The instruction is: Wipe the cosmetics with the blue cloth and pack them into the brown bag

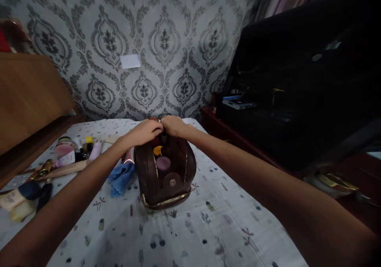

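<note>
A dark brown makeup bag (166, 193) stands upright on the patterned cloth, its zipped mouth spread apart. Inside it I see a round pinkish item (163, 163) and a small yellow-orange item (158, 150); deeper contents are lost in shadow. My left hand (145, 131) and my right hand (174, 125) meet at the bag's far top edge. Both have curled fingers closed on that edge, with fingertips partly hidden. A crumpled blue cloth (121, 177) lies just left of the bag, close to a pink tube-like item (129, 156).
Left of the bag several cosmetics lie in a pile, among them a tan bottle with a dark cap (18, 195) and a pale pink tube (95, 150). A wooden panel (32, 96) borders the left side. At right stands a large black screen-like panel (282, 84).
</note>
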The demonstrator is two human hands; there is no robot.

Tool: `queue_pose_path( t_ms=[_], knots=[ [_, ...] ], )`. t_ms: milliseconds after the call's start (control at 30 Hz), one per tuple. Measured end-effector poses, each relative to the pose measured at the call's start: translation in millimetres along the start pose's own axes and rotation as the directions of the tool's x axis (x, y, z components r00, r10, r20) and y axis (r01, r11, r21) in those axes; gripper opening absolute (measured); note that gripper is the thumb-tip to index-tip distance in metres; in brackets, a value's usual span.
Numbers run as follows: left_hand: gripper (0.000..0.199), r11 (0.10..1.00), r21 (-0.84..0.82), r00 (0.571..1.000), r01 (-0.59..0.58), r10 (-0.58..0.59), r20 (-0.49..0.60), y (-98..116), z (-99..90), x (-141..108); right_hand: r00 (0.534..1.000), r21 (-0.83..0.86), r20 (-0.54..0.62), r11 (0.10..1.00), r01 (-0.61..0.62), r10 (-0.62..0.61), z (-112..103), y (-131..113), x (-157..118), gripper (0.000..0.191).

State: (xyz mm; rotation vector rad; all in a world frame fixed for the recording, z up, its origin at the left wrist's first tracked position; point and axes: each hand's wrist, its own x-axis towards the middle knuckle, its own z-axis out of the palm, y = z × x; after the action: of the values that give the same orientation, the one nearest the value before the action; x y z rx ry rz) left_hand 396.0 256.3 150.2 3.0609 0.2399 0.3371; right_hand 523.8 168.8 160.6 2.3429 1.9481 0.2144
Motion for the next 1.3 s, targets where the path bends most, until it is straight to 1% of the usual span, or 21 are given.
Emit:
queue_pose_path(
  t_ms=[67,100,133,200,267,333,367,433,500,533,567,600,633,667,733,800,867,967,1100,1167,1300],
  knots=[
    [0.03,0.991,-0.128,0.98,0.028,-0.052,-0.192,-1,-7.6,-25,1.0,0.004,0.005,1.0,-0.004,0.004,-1,0,-1,0.033],
    [0.03,0.983,-0.174,0.964,0.052,-0.095,-0.248,-2,-8.6,-39,1.0,0.006,0.009,1.0,-0.001,0.001,-1,0,-2,0.034],
    [0.03,0.975,-0.209,0.95,0.079,-0.137,-0.28,-4,-7.6,-53,1.0,0.008,0.013,1.0,0.003,-0.003,-2,0,-3,0.035],
    [0.03,0.96,-0.255,0.929,0.12,-0.199,-0.311,-8,-1.5,-80,1.0,0.008,0.021,1.0,0.013,-0.013,-3,-1,-5,0.036],
    [0.031,0.95,-0.279,0.919,0.143,-0.232,-0.318,-11,6.7,-101,0.999,0.003,0.028,1.0,0.022,-0.022,-3,-2,-5,0.036],
    [0.03,0.951,-0.271,0.913,0.147,-0.236,-0.334,-11,12.5,-114,0.999,-0.003,0.032,1.0,0.03,-0.03,-3,-2,-4,0.035],
    [0.03,0.958,-0.253,0.911,0.136,-0.221,-0.348,-10,13.7,-116,0.999,-0.005,0.032,0.999,0.032,-0.032,-2,-2,-3,0.034],
    [0.028,0.979,-0.183,0.917,0.086,-0.15,-0.37,-4,11.9,-110,0.999,-0.01,0.03,0.999,0.035,-0.035,-2,-1,-2,0.034],
    [0.025,0.998,-0.069,0.947,0.007,-0.029,-0.32,6,6.4,-93,0.999,-0.011,0.03,0.999,0.036,-0.036,-1,-1,-1,0.035],
    [0.024,0.999,0.004,0.968,-0.034,0.034,-0.248,11,3.4,-81,0.999,-0.01,0.031,0.999,0.037,-0.037,-1,0,-1,0.036],
    [0.023,0.994,0.082,0.986,-0.068,0.08,-0.145,16,0.7,-67,0.999,-0.009,0.031,0.999,0.038,-0.038,-1,0,-1,0.036],
    [0.023,0.985,0.151,0.995,-0.088,0.094,-0.032,21,-0.9,-52,0.999,-0.009,0.03,0.999,0.037,-0.036,-1,0,-1,0.036],
    [0.024,0.97,0.223,0.994,-0.092,0.076,0.082,25,-1.3,-38,0.999,-0.008,0.027,0.999,0.035,-0.035,0,0,-1,0.035],
    [0.024,0.951,0.291,0.98,-0.101,0.045,0.194,28,-0.1,-24,0.999,-0.008,0.023,0.999,0.032,-0.032,0,0,-1,0.034],
    [0.024,0.909,0.382,0.927,-0.165,0.011,0.374,31,7.1,0,1.0,-0.009,0.011,1.0,0.025,-0.025,2,0,-1,0.033],
    [0.021,0.891,0.399,0.893,-0.216,0.014,0.45,30,19.3,16,1.0,-0.006,0.0,1.0,0.023,-0.023,4,1,-1,0.033],
    [0.02,0.887,0.393,0.883,-0.242,0.033,0.469,26,32.7,24,1.0,0.002,-0.007,1.0,0.026,-0.026,4,1,-2,0.034],
    [0.02,0.883,0.381,0.873,-0.273,0.062,0.483,16,48.4,27,0.999,0.019,-0.006,0.999,0.032,-0.031,1,2,-6,0.035],
    [0.013,0.883,0.361,0.863,-0.299,0.09,0.496,3,57.4,24,0.999,0.041,0.001,0.999,0.034,-0.034,-4,2,-10,0.035],
    [0.015,0.888,0.352,0.874,-0.296,0.102,0.476,-1,59.9,24,0.999,0.048,0.004,0.998,0.032,-0.032,-5,2,-11,0.036],
    [0.03,0.905,0.319,0.914,-0.281,0.152,0.375,-6,65.4,25,0.999,0.061,0.013,0.998,0.03,-0.03,-5,2,-12,0.035]
  ],
)
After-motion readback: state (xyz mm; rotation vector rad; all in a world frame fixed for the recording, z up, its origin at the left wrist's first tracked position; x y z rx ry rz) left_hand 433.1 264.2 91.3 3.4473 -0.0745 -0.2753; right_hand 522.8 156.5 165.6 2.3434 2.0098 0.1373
